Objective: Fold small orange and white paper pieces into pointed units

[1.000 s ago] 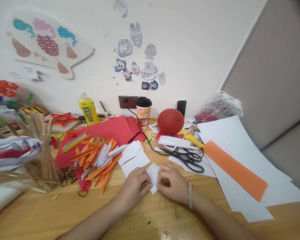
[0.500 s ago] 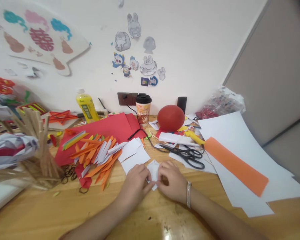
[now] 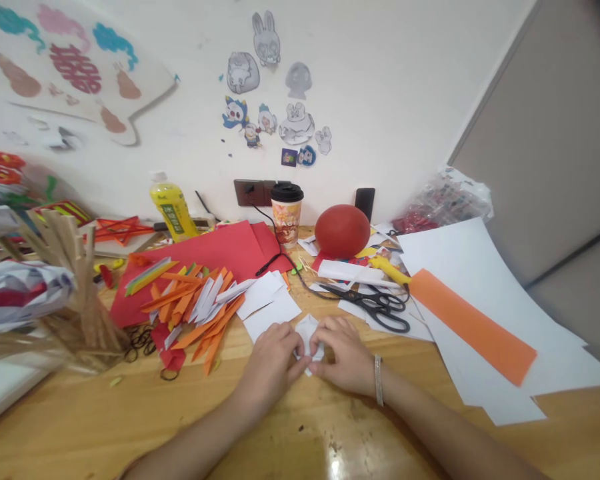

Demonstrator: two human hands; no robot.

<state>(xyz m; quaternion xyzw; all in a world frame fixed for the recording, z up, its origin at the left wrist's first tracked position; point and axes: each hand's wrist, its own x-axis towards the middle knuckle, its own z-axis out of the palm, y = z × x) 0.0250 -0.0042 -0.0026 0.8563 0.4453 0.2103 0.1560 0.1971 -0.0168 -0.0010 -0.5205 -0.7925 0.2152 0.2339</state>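
A small folded white paper (image 3: 307,328) lies on the wooden table between my two hands, its pointed top showing above my fingers. My left hand (image 3: 276,357) pinches its left side with thumb and curled fingers. On the right side, my right hand (image 3: 341,355) grips the same paper, thumb and index finger together. The two thumbs almost meet at the paper's lower part. Just behind my left hand are flat white sheets (image 3: 275,315). A pile of folded orange and white strips (image 3: 195,300) is to the left.
Black scissors (image 3: 375,307) lie behind my right hand. Further back stand a paper cup (image 3: 287,217), a red balloon (image 3: 343,231) and a yellow bottle (image 3: 174,212). Large white sheets (image 3: 465,300) and an orange strip (image 3: 473,327) are at the right. Wooden sticks (image 3: 87,293) stand left.
The fingers of my right hand have shifted slightly on the paper, with more of its right edge showing beneath them. The whole view has tilted slightly downward.
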